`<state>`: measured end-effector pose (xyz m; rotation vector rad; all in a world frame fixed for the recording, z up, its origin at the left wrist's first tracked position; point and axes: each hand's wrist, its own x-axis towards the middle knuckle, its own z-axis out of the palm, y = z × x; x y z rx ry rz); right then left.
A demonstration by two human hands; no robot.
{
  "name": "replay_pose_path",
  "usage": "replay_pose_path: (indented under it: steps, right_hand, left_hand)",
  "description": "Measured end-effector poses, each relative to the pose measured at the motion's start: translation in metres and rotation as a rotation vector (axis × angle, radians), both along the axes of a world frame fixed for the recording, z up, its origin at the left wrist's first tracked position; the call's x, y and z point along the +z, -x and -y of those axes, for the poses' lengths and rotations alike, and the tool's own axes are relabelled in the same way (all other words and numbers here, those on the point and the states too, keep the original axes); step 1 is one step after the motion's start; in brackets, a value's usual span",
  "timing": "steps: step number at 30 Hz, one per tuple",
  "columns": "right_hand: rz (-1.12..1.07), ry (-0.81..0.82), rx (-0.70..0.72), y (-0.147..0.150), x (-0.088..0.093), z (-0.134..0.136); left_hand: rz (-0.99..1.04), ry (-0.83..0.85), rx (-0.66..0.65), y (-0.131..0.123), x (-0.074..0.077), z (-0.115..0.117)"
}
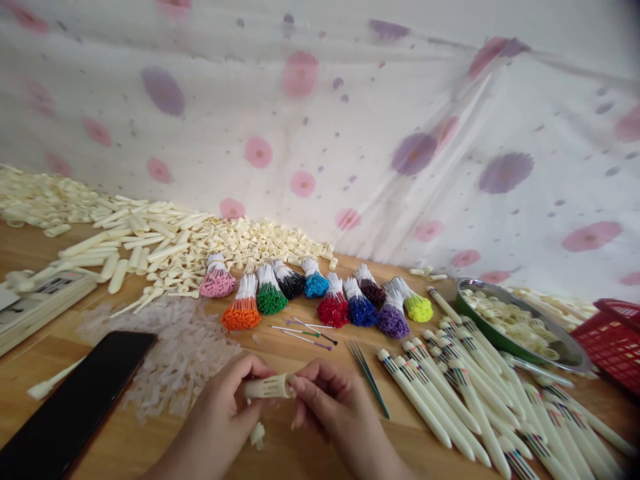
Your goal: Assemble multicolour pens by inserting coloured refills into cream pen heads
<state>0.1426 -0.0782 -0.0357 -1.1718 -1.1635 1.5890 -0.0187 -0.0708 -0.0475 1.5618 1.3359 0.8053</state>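
Note:
My left hand [220, 403] is closed around a cream slotted pen barrel [267, 387], held level above the table. The fingers of my right hand [337, 403] are pinched at its right end; I cannot make out whether a smaller piece is between them. Just below lies a small cream plastic part [257, 435], partly hidden by my left hand. Beyond my hands are several loose refills [305, 333] with coloured tips. Tweezers [369, 379] lie right of my right hand. Bundled refills, such as orange ones [241, 310] and purple ones [393, 317], stand in rows behind.
Assembled multicolour pens [460, 393] cover the right side. Behind them are a green-rimmed metal bowl [510, 343] of cream parts and a red basket [607, 337]. Clear tubes [175, 360], a black phone [75, 407] and a power strip [43, 307] lie left; cream parts [250, 240] are heaped behind.

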Motion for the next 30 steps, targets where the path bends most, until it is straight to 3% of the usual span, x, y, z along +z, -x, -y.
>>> replay_pose_path:
  steps: [5, 12, 23, 30]
  right_hand:
    - [0.066, -0.056, -0.054, 0.008, -0.004, 0.005]
    - [0.077, -0.021, -0.117, 0.014, -0.003, 0.002]
    - [0.013, 0.149, 0.032, 0.004, 0.008, 0.004]
    - [0.018, 0.149, 0.121, -0.004, 0.011, 0.003]
  left_hand:
    - [-0.001, -0.018, 0.028, -0.004, 0.004, 0.0]
    - [-0.015, -0.064, 0.058, -0.005, -0.001, 0.0]
    - [0.051, -0.022, 0.087, -0.003, 0.004, 0.001]
    - [0.06, 0.022, 0.085, -0.003, 0.005, 0.0]
